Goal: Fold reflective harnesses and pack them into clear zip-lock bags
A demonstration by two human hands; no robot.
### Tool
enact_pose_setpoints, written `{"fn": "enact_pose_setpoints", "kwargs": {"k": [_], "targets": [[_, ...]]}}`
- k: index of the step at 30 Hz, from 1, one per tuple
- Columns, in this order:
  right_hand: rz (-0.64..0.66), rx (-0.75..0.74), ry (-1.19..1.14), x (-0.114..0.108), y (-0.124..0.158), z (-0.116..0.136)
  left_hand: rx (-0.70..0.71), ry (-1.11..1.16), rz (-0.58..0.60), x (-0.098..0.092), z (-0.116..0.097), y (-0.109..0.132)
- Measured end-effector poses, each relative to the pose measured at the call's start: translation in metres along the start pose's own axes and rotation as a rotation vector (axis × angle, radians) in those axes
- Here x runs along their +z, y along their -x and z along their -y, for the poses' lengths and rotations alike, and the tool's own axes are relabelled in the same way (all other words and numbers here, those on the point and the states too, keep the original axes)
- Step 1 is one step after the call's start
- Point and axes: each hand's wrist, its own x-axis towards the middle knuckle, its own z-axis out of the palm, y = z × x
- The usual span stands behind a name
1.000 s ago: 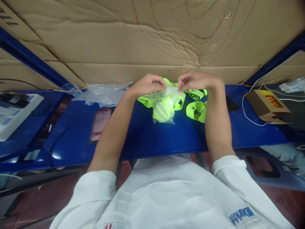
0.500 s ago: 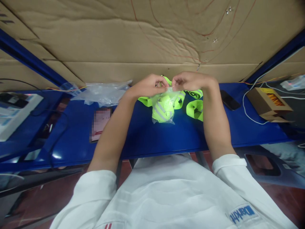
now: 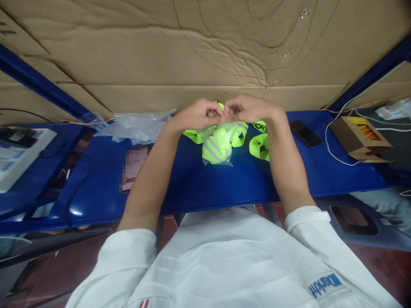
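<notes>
1. The left hand (image 3: 201, 114) and the right hand (image 3: 247, 108) meet over the blue table (image 3: 205, 184), fingertips almost touching.
2. The fingers of both hands are pinched together on the top edge of a small clear plastic bag (image 3: 215, 147). It looks like they hold the mouth of the bag so it stays shut or lines up.
3. The bag hangs just below the fingers and its bottom rests on the table. Inside is a rolled neon yellow band with grey stripes.
4. More yellow bands (image 3: 259, 146) lie loose just right of the fingers, under the right wrist, and some sit behind the bag.
5. A heap of empty clear bags (image 3: 138, 126) lies well to the left of the fingers.
6. A black phone (image 3: 305, 133) and a small cardboard box (image 3: 359, 139) with a white cable sit far to the right.
7. A big cardboard sheet (image 3: 160, 55) stands behind the table like a wall.
</notes>
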Motion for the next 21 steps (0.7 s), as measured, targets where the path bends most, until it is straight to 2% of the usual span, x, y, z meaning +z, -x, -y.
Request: {"fn": "enact_pose_setpoints", "kwargs": {"k": [3, 6, 8, 12, 17, 21], "targets": [[-0.019, -0.049, -0.053, 0.001, -0.001, -0.002, -0.059, -0.062, 0.074, -0.019, 0.000, 0.010], [-0.067, -0.083, -0.112, -0.001, -0.002, -0.010, -0.161, -0.158, 0.067, -0.036, 0.003, 0.020], [-0.047, -0.056, -0.153, -0.004, -0.001, -0.016, -0.190, -0.154, 0.056, -0.042, 0.006, 0.022], [0.003, 0.055, -0.202, -0.011, 0.003, -0.026, -0.190, -0.078, 0.066, -0.040, 0.012, 0.021], [-0.037, 0.038, -0.194, -0.017, 0.009, -0.028, -0.212, 0.068, 0.004, -0.038, 0.012, 0.020], [-0.061, 0.079, -0.163, -0.023, 0.018, -0.028, -0.193, 0.075, 0.108, -0.041, 0.010, 0.023]]}}
